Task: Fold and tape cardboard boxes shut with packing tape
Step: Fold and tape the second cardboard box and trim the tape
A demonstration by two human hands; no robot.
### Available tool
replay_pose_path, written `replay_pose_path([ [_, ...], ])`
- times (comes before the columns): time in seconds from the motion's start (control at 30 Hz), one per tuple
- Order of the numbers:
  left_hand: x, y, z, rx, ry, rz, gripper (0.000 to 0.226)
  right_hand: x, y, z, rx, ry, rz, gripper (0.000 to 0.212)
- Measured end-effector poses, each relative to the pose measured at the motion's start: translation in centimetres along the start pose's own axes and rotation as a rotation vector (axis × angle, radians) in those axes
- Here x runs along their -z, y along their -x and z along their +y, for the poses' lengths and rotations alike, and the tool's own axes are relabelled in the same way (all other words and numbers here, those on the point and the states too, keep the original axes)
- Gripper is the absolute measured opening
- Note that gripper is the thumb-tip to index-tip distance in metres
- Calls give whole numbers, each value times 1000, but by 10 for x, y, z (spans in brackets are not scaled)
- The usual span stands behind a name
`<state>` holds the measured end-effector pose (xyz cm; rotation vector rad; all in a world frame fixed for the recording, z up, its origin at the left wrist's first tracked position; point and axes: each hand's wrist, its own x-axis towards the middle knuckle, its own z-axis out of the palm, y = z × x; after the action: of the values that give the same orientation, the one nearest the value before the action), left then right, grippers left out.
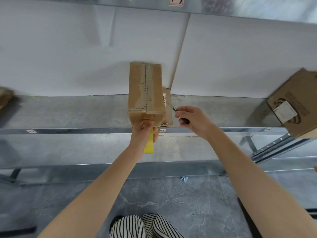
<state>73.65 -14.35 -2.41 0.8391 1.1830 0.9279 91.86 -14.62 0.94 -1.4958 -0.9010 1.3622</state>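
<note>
Right hand (189, 118) grips small dark-handled knife (172, 107), tip at long brown cardboard box (145, 88)'s right side. Left hand (143, 132) holds box's near end; long axis runs away from it.

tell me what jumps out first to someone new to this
The brown cardboard box stands out, mid-frame on the metal shelf. At its near end the left hand grips a bright yellow strip, while the right hand holds a small knife pointed at the box's right side.

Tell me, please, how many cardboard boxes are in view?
2 for certain: the middle box, by the left hand, and the right box at the frame edge. A brown shape at far left may be a third.
</note>
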Motion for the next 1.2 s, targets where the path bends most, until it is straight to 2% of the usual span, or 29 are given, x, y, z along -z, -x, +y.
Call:
replay_pose_path([
  [0.1,0,1,1,5,-1,-7,21,-2,13,-14,-45,-73,-189,12],
  [0.17,0,1,1,7,4,-9,18,-2,17,-16,-52,91,-240,10],
  [0.27,1,2,1,-7,1,-29,16,-9,18,-12,-5,400,-198,7],
  [0.37,2,4,1,-23,-12,-54,18,-17,14,-5,33,481,-73,3],
  [0.47,2,5,2,-20,-17,-46,22,-23,14,0,73,549,-36,3],
  [0.63,1,6,5,-21,-26,-23,28,-34,9,8,129,562,-15,12],
  [0.83,2,7,5,-32,-35,-27,26,-43,6,13,178,513,23,7],
  [0.97,3,8,7,-38,-16,-45,35,-46,7,16,193,480,48,7],
  [1.2,4,5,6,-12,3,-55,24,-45,4,18,208,429,104,6],
])
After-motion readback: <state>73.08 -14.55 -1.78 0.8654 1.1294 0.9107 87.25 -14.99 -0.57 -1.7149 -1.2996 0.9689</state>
